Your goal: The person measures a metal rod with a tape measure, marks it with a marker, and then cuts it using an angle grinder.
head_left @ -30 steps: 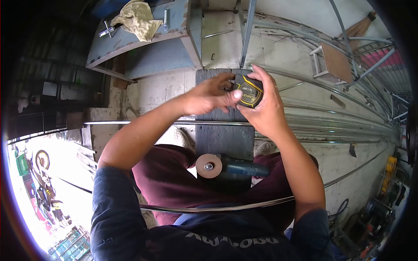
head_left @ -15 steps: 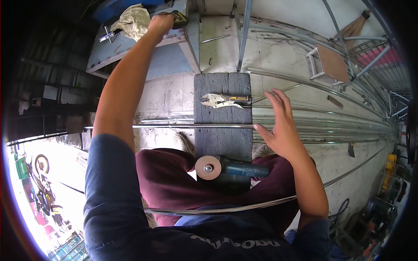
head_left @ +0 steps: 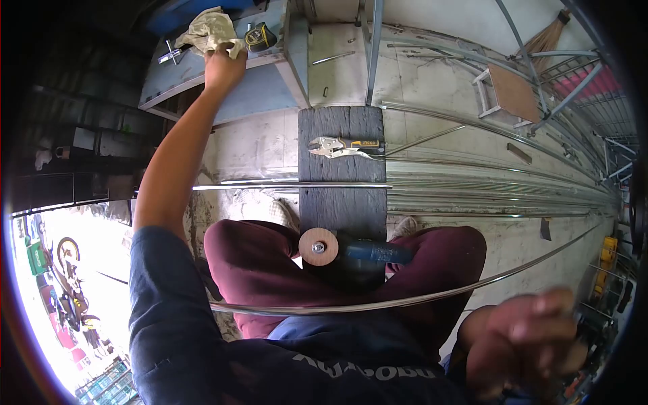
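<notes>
My left hand (head_left: 224, 66) reaches to the blue workbench, its fingers closed on the edge of a crumpled beige cloth (head_left: 206, 28). Just right of that hand sits a black and yellow tape measure (head_left: 259, 36). My right hand (head_left: 523, 341) is raised at the lower right, smeared by motion, and nothing can be made out in it. Locking pliers (head_left: 345, 146) lie on the dark wooden plank (head_left: 341, 121). Across the plank runs a thin shiny metal rod (head_left: 337, 185). An angle grinder (head_left: 371, 251) with a tan disc rests at the near end.
Several long metal tubes (head_left: 472, 189) stretch along the floor to the right. Another long tube (head_left: 351, 308) crosses over my lap. A metal clamp-like tool (head_left: 172, 55) is on the blue bench (head_left: 233, 101). A steel frame leg (head_left: 374, 61) stands beyond the plank, with a small wooden stool (head_left: 513, 91) farther right.
My left hand has left the tape measure on the bench and moved left onto the cloth. My right hand has swung from beside the rod down to the lower right.
</notes>
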Demonstrator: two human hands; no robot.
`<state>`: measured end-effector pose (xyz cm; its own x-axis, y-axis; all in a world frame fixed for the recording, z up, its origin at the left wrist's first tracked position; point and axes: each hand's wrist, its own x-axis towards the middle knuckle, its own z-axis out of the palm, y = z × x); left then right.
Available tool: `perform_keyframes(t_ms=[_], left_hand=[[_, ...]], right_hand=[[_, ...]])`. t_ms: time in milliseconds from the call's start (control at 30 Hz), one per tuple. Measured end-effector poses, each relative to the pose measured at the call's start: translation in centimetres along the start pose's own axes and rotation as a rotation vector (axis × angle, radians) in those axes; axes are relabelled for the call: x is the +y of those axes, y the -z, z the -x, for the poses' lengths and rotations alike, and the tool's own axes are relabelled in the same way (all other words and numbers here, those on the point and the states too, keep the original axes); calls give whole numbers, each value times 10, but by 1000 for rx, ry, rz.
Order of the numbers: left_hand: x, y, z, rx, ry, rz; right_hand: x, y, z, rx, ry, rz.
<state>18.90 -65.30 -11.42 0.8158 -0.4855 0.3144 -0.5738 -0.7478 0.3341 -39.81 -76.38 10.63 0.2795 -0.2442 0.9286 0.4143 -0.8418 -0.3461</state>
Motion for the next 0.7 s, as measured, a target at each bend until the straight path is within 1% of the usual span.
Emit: perform_keyframes(t_ms=[33, 100, 133, 167, 233, 267, 300, 333, 367, 400, 433, 500, 533, 567, 633, 700], left_hand=[[1, 13, 24, -10, -57, -23], [28, 62, 85, -140, -72, 35], [20, 71, 111, -102, -227, 10], [28, 95, 140, -156, -261, 60], [50, 152, 196, -287, -257, 133], [58, 182, 223, -345, -253, 142], [64, 209, 250, -400, -252, 151], [63, 231, 276, -405, -266, 154], [59, 251, 300, -410, -281, 159], [55, 270, 325, -407, -259, 125], [49, 286, 347, -409, -234, 92], [8, 301, 388, -303, -258, 66], [-10, 312, 407, -290, -233, 39], [-26, 323, 425, -293, -180, 22], [-50, 345, 455, -296, -128, -139], [-78, 359, 479, -288, -161, -206]], right_hand=[[-17, -16, -14, 89, 71, -48], [-46, -33, -27, 262, 199, -150], [-64, -9, -15, 106, 76, -131], [-86, 33, 6, -51, -44, -114], [-111, 63, 21, -263, -197, -164], [-120, 68, 22, -314, -224, -232], [-125, 61, 20, -293, -188, -342], [-130, 54, 18, -276, -150, -452], [-125, 20, 6, -188, -48, -602], [-127, 3, 0, -99, 54, -749], [-136, 12, 3, -110, 30, -713], [-154, 35, 10, -145, -42, -653], [-161, 34, 11, -70, -90, -577], [-163, 37, 17, -49, -146, -499], [-166, 57, 44, -119, -348, -323], [-163, 76, 77, -312, -621, -155]])
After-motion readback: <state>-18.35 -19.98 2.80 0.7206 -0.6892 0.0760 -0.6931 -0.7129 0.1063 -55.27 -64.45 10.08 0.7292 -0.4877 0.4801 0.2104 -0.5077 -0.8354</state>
